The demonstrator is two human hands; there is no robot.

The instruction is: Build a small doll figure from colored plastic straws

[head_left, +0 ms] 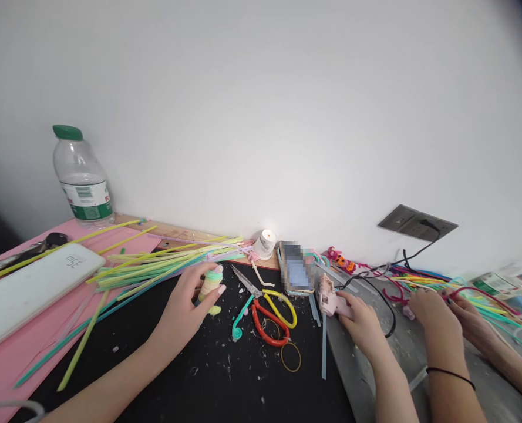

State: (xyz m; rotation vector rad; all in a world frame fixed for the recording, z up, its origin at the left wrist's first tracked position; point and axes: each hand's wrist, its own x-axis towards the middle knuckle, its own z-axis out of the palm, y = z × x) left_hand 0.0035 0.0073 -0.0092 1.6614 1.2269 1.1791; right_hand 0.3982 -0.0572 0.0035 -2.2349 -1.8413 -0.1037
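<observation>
Near the middle of the black mat [225, 382], the figure [210, 284] stood roughly upright in the left hand [189, 302], pinched between thumb and fingers; whether its base touched the mat, I could not tell. Its body looked largely formed, with soft bands of mint, cream and yellow stacked one over another, a pink bit at the top and a yellow-green piece jutting out below. The right hand [361, 322] had its fingers wrapped around the handle of the glue gun [329, 301]; whether one pressed the trigger was hidden. A glue stick [324, 349] stuck out of the gun, whose nozzle was well apart from the figure, so no glue was going on. The mint curl [237, 332] looked finished, one end coiled tight, yet lay loose beside the scissors [257, 292], not joined to the figure. To the left, a pile of stems [155, 267] lay straight and unshaped, apparently unused. To the right, a co-worker's hands [434, 314] were busy, well apart from the figure.
</observation>
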